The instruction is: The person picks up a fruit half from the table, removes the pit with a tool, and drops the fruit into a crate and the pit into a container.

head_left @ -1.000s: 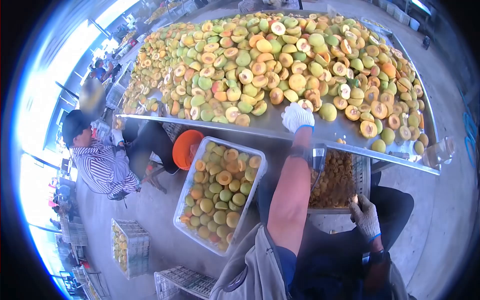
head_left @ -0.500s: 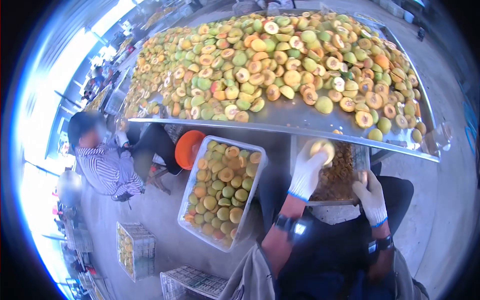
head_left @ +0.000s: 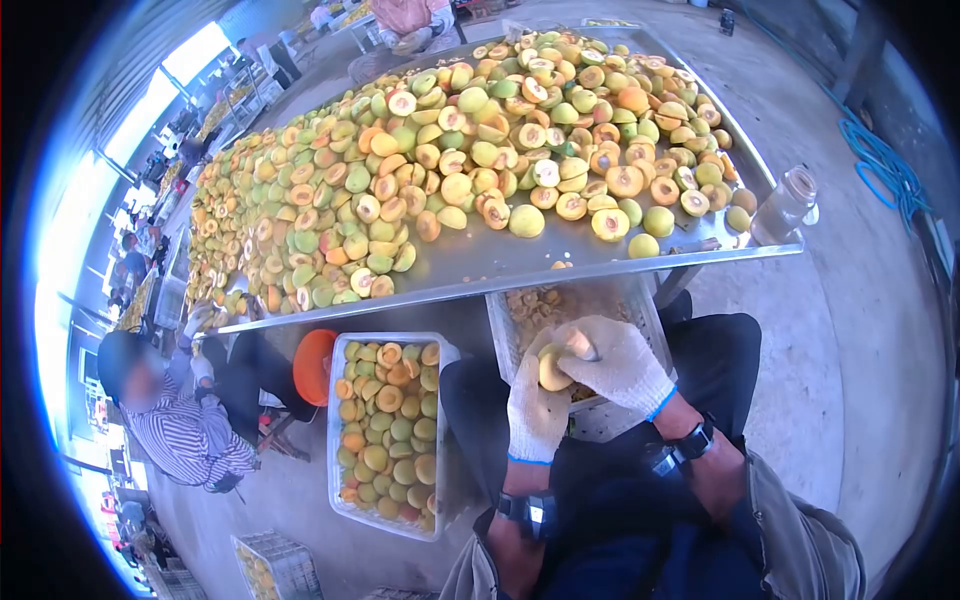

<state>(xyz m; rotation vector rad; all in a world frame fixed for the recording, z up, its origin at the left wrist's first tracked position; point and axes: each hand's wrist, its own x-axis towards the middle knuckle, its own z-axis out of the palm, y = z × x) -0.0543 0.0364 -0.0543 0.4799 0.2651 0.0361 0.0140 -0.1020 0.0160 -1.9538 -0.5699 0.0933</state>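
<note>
My left hand (head_left: 539, 408), in a white knit glove, is closed around a yellow peach half (head_left: 553, 368) above a bin (head_left: 505, 330) between my knees. Close against that fruit is my right hand (head_left: 622, 368), also gloved, with its fingers curled. A pinkish-tan stub (head_left: 579, 345) shows at the right hand's grip; whether it is a tool's end or a bare thumb I cannot make out. Brown scraps (head_left: 535, 303) lie in the bin. Beyond it, a metal table (head_left: 480, 275) carries a large heap of halved peaches (head_left: 455, 188).
A clear jar (head_left: 785, 205) stands at the table's right corner. To my left are a white crate of peaches (head_left: 447, 353), an orange tub (head_left: 314, 367) and a seated person in a striped shirt (head_left: 185, 435). A blue hose (head_left: 882, 165) lies on the floor at right.
Both hands have come together over the bin, the left bringing the peach half down from near the table edge. The view has shifted, and another person shows behind the table.
</note>
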